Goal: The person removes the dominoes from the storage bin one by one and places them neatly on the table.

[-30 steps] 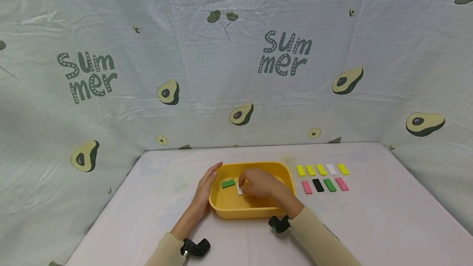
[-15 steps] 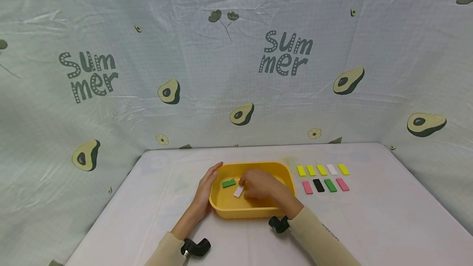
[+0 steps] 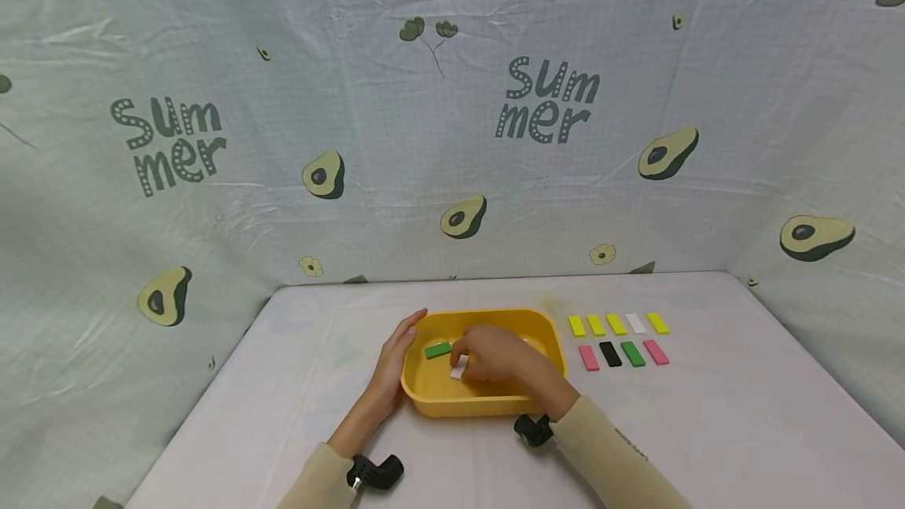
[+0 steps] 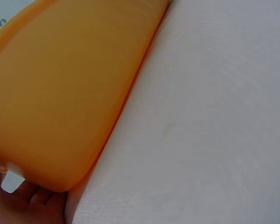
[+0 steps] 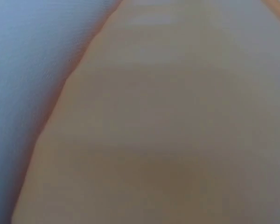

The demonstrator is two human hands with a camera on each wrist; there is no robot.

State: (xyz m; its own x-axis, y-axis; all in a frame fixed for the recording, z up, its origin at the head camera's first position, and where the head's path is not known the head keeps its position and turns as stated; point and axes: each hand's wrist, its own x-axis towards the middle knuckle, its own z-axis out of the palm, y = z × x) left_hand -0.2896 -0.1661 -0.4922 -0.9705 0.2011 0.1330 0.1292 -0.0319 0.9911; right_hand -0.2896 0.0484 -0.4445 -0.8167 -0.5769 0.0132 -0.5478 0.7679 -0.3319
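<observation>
1. While the left hand [image 3: 393, 361] rests flat against the yellow tub [image 3: 488, 407], the right hand [image 3: 492, 353] curls inside it, pinching a white tile [image 3: 457, 372].
2. Nine tiles [image 3: 617, 338] lie sorted in two rows on the tabletop [image 3: 707, 415].
3. One green tile [image 3: 437, 350] remains in the tub, so sorting looks nearly finished.
</observation>
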